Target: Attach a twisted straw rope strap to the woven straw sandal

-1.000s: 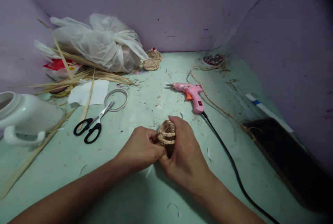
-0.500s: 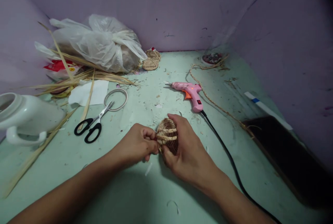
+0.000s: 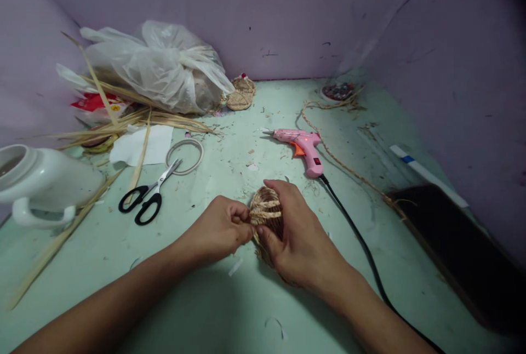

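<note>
A small woven straw piece, oval and brown with pale straw bands across it, sits between my hands above the green table. My right hand wraps round it from the right, thumb pressed on its lower edge. My left hand is closed in a pinch on the pale straw strands at the piece's left side. Part of the piece is hidden under my right palm.
A pink hot-glue gun with a black cord lies behind my hands. Black scissors, a ring, white paper, straw stalks, a plastic bag and a white jug are left. A dark slab lies right.
My hands and the woven piece have shifted slightly; my right hand has turned the piece and slid lower on it, while my left pinch stays on the strands.
</note>
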Demonstrator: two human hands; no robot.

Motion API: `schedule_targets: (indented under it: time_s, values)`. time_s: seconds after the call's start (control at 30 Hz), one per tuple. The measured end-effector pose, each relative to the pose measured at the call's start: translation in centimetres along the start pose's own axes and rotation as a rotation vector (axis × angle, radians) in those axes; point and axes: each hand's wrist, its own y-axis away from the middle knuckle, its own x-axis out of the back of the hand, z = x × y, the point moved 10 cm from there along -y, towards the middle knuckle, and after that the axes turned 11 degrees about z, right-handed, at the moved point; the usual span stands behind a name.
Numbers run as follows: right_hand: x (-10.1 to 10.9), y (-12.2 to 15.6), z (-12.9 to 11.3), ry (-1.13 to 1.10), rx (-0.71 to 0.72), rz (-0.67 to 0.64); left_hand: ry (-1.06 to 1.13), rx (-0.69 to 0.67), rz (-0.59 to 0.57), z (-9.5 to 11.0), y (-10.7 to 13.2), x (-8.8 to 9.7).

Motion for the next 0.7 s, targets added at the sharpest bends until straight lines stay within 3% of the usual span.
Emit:
schedule_targets:
  time_s: [0.43, 0.7]
  values:
    - [-0.42, 0.38, -0.01, 0.097, 0.057, 0.087, -0.083, -0.042, 0.152, 0.24, -0.35, 0.27]
    - [-0.55, 0.51, -0.06, 0.089, 0.070, 0.088, -0.144, -0.062, 0.188, 0.58, -0.33, 0.30]
